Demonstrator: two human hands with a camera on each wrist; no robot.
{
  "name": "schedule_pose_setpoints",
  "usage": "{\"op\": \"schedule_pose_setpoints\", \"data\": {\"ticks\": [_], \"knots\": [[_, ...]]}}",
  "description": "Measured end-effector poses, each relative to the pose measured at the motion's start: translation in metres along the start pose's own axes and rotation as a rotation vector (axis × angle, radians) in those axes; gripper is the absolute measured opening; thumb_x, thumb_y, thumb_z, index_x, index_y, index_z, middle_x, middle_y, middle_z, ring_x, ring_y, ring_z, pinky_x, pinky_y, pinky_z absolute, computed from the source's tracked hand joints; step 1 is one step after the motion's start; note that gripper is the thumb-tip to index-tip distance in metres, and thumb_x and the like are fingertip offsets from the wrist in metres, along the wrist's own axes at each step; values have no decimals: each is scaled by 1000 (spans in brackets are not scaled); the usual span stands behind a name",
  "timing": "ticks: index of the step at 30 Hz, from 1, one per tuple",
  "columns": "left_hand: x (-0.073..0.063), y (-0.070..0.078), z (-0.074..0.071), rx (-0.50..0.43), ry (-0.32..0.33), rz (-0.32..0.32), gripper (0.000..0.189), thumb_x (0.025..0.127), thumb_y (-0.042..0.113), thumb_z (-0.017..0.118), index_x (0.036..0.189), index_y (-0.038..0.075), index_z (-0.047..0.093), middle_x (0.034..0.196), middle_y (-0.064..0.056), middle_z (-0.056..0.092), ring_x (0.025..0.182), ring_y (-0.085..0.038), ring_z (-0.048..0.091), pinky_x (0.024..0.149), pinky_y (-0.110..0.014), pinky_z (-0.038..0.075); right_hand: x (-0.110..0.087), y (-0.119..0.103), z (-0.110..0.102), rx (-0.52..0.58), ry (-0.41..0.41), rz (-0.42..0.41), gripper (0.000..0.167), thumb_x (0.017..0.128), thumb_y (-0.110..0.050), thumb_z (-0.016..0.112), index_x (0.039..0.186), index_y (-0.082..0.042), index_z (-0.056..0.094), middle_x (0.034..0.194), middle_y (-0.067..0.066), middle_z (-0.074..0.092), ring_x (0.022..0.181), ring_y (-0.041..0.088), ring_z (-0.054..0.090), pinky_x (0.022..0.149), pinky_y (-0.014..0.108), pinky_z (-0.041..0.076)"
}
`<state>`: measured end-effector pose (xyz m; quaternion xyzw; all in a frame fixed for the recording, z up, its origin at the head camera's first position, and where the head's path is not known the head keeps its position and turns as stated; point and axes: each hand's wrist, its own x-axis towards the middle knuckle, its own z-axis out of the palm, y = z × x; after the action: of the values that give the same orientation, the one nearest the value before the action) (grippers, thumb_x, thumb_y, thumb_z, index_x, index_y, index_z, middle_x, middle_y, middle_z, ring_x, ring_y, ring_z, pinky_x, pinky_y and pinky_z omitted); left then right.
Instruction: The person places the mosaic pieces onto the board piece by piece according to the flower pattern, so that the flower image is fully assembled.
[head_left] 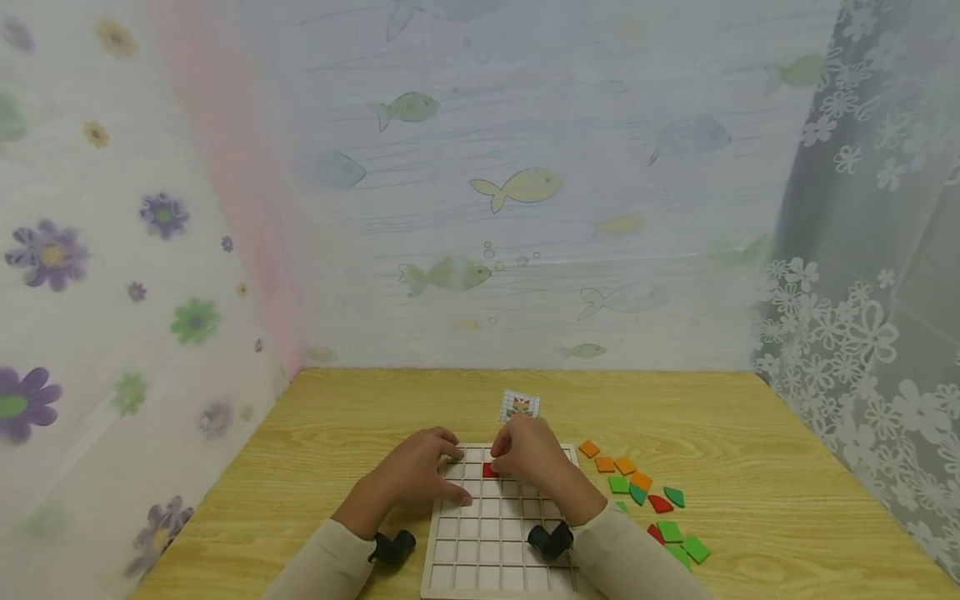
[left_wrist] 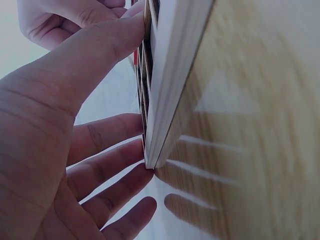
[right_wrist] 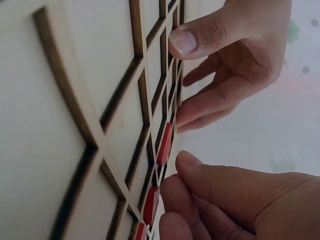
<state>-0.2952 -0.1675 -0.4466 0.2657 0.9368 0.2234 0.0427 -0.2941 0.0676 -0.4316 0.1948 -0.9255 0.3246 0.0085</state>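
A wooden grid board with square cells lies on the table. My left hand rests at its far left corner, thumb over the grid and fingers spread along the edge, as the left wrist view shows. Over the board's upper part is my right hand, its fingers bent and the thumb close to the index finger. A red tile shows beside those fingertips. In the right wrist view, red tiles sit in cells right by the fingertips, and nothing shows between thumb and index finger.
A small pattern card lies beyond the board. Right of the board are loose tiles: orange squares, green squares, a red rounded piece and a dark green one. Patterned curtains surround the table.
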Motion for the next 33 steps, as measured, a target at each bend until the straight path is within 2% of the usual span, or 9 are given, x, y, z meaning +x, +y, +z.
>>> {"op": "schedule_pose_setpoints", "data": {"ticks": [10, 16, 27, 33], "knots": [[2, 0, 0, 12, 8, 3, 78, 71, 61, 89, 129, 12, 74, 136, -4, 64, 125, -28, 60, 103, -48, 53, -6, 1, -13, 44, -11, -21, 6, 85, -11, 86, 86, -8, 80, 76, -3, 74, 64, 10, 64, 58, 29, 54], [1, 0, 1, 13, 14, 8, 78, 71, 62, 89, 130, 12, 74, 135, -4, 64, 125, -28, 60, 103, -48, 53, -9, 6, -17, 77, -22, -25, 4, 88, -10, 83, 86, -10, 80, 75, -2, 75, 64, 12, 67, 59, 29, 55], [2, 2, 1, 18, 13, -26, 78, 70, 61, 90, 129, 12, 75, 135, -4, 64, 126, -28, 59, 105, -49, 52, -16, 17, -27, -31, 21, -10, 9, 84, -15, 87, 82, -17, 79, 78, -9, 71, 72, 9, 61, 65, 31, 54], [0, 3, 2, 17, 19, -29, 77, 71, 59, 91, 129, 12, 75, 137, -5, 63, 129, -30, 58, 107, -51, 50, -24, 23, -35, -15, 17, 9, 7, 84, -13, 87, 85, -13, 81, 81, -8, 71, 73, 9, 62, 67, 31, 55]]}}
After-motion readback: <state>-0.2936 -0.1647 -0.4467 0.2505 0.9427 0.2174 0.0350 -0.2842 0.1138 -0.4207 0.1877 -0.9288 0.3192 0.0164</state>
